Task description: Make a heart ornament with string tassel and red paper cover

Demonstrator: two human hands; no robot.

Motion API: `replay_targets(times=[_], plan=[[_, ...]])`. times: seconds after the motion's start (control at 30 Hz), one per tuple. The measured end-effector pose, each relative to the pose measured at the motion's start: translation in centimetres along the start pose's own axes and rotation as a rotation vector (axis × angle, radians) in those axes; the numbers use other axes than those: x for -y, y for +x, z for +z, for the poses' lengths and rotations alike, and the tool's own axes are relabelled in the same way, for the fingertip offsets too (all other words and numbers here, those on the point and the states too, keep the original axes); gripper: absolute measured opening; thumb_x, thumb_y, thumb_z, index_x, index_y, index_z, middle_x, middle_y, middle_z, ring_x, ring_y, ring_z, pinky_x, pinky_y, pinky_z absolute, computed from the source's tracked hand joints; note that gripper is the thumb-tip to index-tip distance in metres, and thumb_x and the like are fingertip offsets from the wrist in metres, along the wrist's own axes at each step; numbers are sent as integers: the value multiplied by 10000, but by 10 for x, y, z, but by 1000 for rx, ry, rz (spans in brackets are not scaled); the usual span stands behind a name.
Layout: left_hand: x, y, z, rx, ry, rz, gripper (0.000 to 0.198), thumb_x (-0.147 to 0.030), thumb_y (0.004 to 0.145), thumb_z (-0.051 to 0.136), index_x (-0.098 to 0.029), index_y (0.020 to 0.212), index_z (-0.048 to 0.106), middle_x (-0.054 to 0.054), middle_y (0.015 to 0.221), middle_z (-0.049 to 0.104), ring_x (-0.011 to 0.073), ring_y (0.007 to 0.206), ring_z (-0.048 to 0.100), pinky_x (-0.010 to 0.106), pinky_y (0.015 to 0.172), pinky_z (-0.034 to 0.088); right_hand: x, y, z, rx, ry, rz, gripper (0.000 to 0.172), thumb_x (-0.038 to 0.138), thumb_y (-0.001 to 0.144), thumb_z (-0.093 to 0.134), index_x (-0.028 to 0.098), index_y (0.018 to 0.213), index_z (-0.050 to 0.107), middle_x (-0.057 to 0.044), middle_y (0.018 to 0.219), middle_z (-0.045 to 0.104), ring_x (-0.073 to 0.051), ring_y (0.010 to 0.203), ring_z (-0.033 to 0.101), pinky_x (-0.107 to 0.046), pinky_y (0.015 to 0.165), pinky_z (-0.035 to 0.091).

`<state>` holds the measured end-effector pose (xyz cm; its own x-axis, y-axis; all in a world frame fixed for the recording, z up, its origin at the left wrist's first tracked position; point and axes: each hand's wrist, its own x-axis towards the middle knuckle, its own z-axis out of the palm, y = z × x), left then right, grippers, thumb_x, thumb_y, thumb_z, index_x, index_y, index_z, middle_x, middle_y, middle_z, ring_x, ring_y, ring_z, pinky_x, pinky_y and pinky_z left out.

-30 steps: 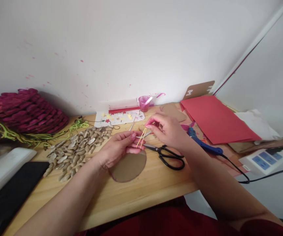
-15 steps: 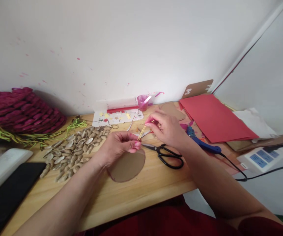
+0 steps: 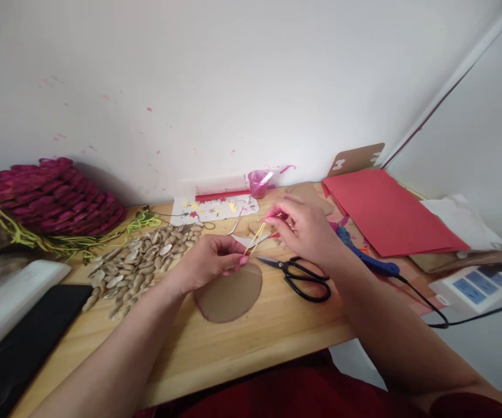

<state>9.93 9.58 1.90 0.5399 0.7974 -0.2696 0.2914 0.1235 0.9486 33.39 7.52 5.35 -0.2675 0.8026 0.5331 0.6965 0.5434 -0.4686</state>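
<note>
Thin yellow string [image 3: 257, 237] runs slantwise in two strands between my hands. My left hand [image 3: 214, 262] pinches its lower end between thumb and fingers. At the upper end, my right hand [image 3: 303, 226] has thumb and fingertips closed on the string. Below my left hand lies a round piece of brown cardboard [image 3: 229, 297] with a purplish edge, its upper left part covered. Black-handled scissors [image 3: 307, 281] rest beside the cardboard, blades pointing left, below my right hand.
Peanut shells [image 3: 142, 264] are heaped at left, before a magenta layered basket-like object [image 3: 54, 197]. Star-strewn white paper [image 3: 216, 210] and a pink-stained cup [image 3: 258, 183] stand behind. At right are red paper [image 3: 399, 212], a blue glue gun [image 3: 375, 264] and a power strip [image 3: 477, 287].
The camera view has shifted slightly, so the tabletop things appear farther right. Between my hands, the two yellow strands stand somewhat farther apart. Both hands keep their pinch.
</note>
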Motion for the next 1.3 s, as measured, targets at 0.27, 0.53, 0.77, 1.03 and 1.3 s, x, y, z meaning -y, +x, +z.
replay_targets(times=[0.27, 0.53, 0.77, 1.03, 1.3], plan=[[-9, -2, -2, -253, -335, 191, 314, -433, 798, 785, -157, 949, 782, 101, 973, 780, 218, 946, 722, 188, 566, 524, 16, -3, 5, 181, 41, -141, 78, 144, 926, 602, 192, 881, 644, -43, 872, 671, -187, 846, 599, -303, 772, 434], [-9, -3, 21, -57, -515, 6, 404, -458, 711, 870, -111, 886, 762, 96, 852, 770, 157, 714, 724, 203, 589, 571, 14, -4, 12, 152, 35, -171, 79, 151, 919, 620, 197, 863, 651, -34, 849, 684, -179, 792, 600, -312, 765, 431], [-9, -2, 20, -147, -532, -34, 426, -375, 536, 969, -96, 798, 782, 63, 716, 735, 104, 601, 642, 192, 553, 519, 11, -3, 14, 139, -3, -145, 58, 158, 913, 638, 177, 863, 659, -35, 838, 680, -173, 785, 590, -302, 757, 421], [-9, -1, 23, -173, -469, 32, 388, -363, 540, 960, -95, 752, 776, 38, 654, 696, 74, 565, 585, 175, 535, 457, 7, -2, 16, 201, 26, -40, 96, 141, 899, 620, 164, 849, 698, -18, 791, 678, -146, 729, 578, -264, 686, 399], [-5, 4, 12, -257, -461, 43, 363, -391, 550, 938, -130, 729, 759, 9, 623, 680, 61, 500, 523, 193, 517, 405, 0, -10, -8, 413, -274, 300, 189, 347, 929, 604, 179, 861, 662, -90, 931, 716, -226, 865, 636, -301, 687, 385]])
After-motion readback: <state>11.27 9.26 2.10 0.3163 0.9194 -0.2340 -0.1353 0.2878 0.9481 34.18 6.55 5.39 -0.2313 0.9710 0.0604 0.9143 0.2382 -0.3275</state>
